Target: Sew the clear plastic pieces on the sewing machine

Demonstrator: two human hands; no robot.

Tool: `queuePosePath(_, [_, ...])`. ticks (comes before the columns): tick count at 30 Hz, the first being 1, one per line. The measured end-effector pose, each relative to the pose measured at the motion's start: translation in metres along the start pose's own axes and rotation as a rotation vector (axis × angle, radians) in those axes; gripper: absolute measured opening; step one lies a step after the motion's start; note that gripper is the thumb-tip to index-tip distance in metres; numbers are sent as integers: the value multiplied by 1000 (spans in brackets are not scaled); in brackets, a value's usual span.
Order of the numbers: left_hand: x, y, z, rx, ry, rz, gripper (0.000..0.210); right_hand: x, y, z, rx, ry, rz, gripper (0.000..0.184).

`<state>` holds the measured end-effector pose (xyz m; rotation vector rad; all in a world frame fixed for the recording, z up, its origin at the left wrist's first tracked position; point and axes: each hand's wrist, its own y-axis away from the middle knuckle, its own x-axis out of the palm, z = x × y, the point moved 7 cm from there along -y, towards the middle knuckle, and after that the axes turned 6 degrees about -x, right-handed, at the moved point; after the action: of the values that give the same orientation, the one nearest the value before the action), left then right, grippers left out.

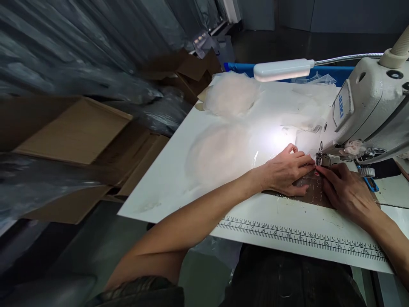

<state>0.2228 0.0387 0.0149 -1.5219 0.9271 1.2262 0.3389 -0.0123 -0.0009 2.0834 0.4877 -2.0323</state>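
While both hands work close to the needle area, a sheer white fabric [306, 140] lies on the tabletop [166, 187] just left of the sewing machine [361, 102], its near edge running toward the presser foot [324, 160] and the fingertips. Strong light washes out much of its outline.

The left hand [287, 172] lies palm down at the fabric's near side, fingers bent and their tips beside the presser foot, thumb stretched over a brown plate [315, 196] strewn with bits of thread. The right hand [349, 192] comes in from the other side, its index finger reaching to the foot. Whether either grip is pinching the fabric or merely pressing it, I cannot tell.

The machine's head bears the word JUKI, and a tangle of white thread [353, 147] hangs at its underside. Beyond the right hand are a blue tool [371, 184] and a dark flat object [386, 169]. Left of the hands, two pale, round, layered pieces lie one behind the other: a nearer piece [220, 155] and a farther piece [233, 94]. A white lamp [283, 70] hangs above the far edge, while a printed ruler [303, 237] runs along the near edge. Farther left stands an open cardboard box [75, 132].
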Motion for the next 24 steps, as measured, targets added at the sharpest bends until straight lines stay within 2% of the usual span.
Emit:
queuePosePath(6, [0,-2,5,-20,19,20,40,-1,-4,2,38,79,58,45])
queuePosePath(10, [1,-4,8,-10,20,36,46,-1,-3,-1,45,43,51,44])
queuePosePath(17, [2,-5,13,-32,27,51,51,-15,0,-27,84,-323,-203,41])
queuePosePath(21, [3,-5,13,-47,0,66,57,-17,-2,-47,235,-426,-146,44])
queuePosePath(24, [4,-5,14,-55,-8,76,57,-19,1,-46,188,-508,-141,40])
